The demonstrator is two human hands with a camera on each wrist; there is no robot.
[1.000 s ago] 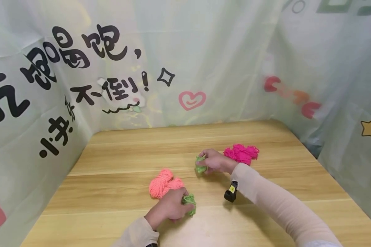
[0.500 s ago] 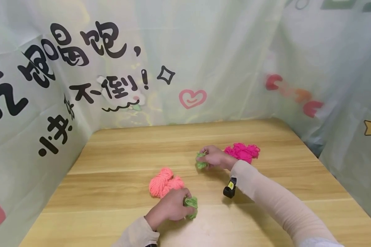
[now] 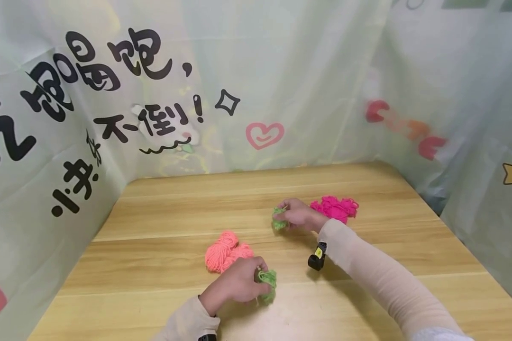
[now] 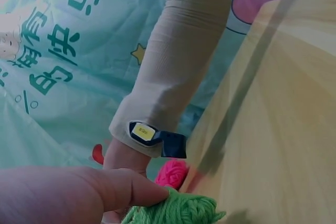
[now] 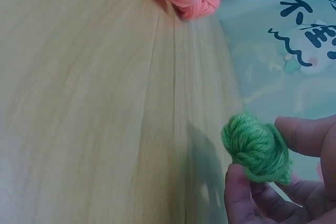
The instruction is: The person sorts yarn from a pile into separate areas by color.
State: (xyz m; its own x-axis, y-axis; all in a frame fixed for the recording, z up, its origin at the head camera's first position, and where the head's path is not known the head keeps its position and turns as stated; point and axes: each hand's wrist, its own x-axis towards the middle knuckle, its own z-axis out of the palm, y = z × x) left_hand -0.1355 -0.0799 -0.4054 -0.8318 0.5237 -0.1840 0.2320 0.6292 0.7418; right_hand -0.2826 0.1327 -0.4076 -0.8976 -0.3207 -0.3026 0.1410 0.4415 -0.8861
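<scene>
Thumb and fingers of my left hand (image 3: 241,280) pinch a small green yarn bundle (image 3: 267,286) low over the front middle of the table. In the left wrist view its looped strands (image 4: 181,209) show under the thumb. Farther back, my right hand (image 3: 300,214) pinches another green yarn bundle (image 3: 279,219); the right wrist view shows it as a wound knot of yarn (image 5: 257,148) between fingertips and thumb. Coral-pink yarn (image 3: 226,252) lies just behind my left hand, partly covered by it. Magenta yarn (image 3: 336,208) lies behind my right wrist, its lower edge hidden.
The wooden table (image 3: 175,208) reaches back to a printed cloth (image 3: 324,85) hung on the back and sides. A black wrist camera (image 3: 317,258) hangs from the right cuff. The right sleeve (image 3: 379,279) crosses the table's right side.
My left hand with its green yarn has shifted slightly right, and that yarn shows more beyond the fingers. My right hand has moved slightly away. Coral and magenta yarn stay put.
</scene>
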